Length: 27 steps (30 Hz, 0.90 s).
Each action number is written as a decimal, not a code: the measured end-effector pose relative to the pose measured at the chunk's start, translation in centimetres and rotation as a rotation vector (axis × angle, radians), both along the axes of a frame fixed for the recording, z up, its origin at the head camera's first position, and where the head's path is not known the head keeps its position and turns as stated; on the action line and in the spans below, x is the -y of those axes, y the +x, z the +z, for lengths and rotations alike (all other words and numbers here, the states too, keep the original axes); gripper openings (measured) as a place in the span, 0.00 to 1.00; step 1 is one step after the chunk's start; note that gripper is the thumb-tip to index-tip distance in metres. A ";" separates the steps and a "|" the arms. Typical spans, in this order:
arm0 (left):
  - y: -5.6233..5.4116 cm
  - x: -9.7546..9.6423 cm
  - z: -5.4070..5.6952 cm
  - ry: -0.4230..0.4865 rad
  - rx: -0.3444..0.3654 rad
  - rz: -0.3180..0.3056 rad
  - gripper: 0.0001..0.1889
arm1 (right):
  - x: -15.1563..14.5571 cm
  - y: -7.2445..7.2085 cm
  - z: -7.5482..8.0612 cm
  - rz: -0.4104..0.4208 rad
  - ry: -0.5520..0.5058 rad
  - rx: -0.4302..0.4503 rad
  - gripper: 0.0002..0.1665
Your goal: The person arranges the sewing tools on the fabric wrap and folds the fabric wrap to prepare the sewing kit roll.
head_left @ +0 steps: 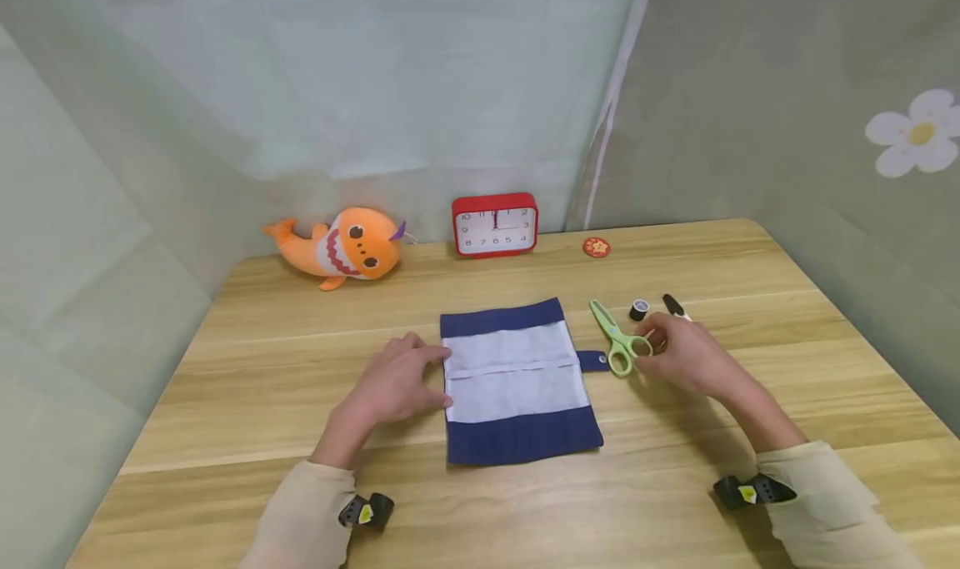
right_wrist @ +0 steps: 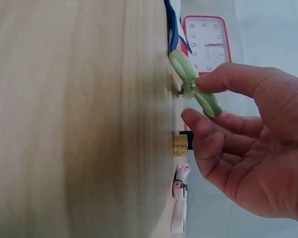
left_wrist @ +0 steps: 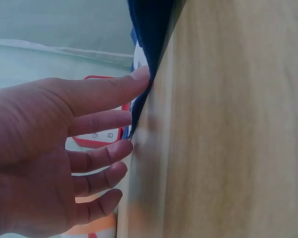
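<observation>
An unfolded navy and white cloth case point(head_left: 517, 386) lies on the table, its snap strap point(head_left: 594, 361) pointing right. My left hand point(head_left: 397, 377) is at the case's left edge, thumb and index fingertip touching it. In the left wrist view the thumb point(left_wrist: 114, 89) presses the navy edge while the other fingers stay extended. Green-handled scissors point(head_left: 617, 336) lie right of the case, blades pointing away from me. My right hand point(head_left: 686, 356) pinches one handle loop between thumb and fingers. The right wrist view shows the scissors' handles point(right_wrist: 188, 82) tilted at the thumb tip.
Beyond the right hand are a small spool of black thread point(head_left: 639, 309) and a black-tipped tool point(head_left: 673, 305), partly hidden by the hand. At the back stand an orange shark plush point(head_left: 360, 248), a red clock point(head_left: 495, 226) and a round red badge point(head_left: 597, 247).
</observation>
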<state>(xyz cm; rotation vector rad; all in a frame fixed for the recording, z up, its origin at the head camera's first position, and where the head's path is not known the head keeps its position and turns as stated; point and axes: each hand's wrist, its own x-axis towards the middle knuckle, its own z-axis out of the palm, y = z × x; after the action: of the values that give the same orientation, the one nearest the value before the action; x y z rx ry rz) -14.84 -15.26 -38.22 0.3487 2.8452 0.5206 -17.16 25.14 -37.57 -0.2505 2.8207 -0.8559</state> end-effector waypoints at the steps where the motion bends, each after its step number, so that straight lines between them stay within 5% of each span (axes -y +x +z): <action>1: 0.0 0.0 0.0 0.001 0.000 -0.002 0.36 | 0.0 0.0 0.0 -0.010 -0.017 0.006 0.24; 18: 0.1 -0.3 -0.1 0.004 -0.014 -0.006 0.32 | -0.1 0.3 -0.9 -0.166 -0.483 0.104 0.29; 27: 0.2 -0.6 -0.1 0.001 -0.028 -0.001 0.30 | -0.5 0.1 -0.9 -0.222 -0.576 0.149 0.33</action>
<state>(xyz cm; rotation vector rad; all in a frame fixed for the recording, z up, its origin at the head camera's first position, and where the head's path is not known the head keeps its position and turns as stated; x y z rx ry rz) -14.60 -14.67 -38.33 0.3600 2.8721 0.5214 -17.07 25.63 -38.49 0.0551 2.4312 -1.6508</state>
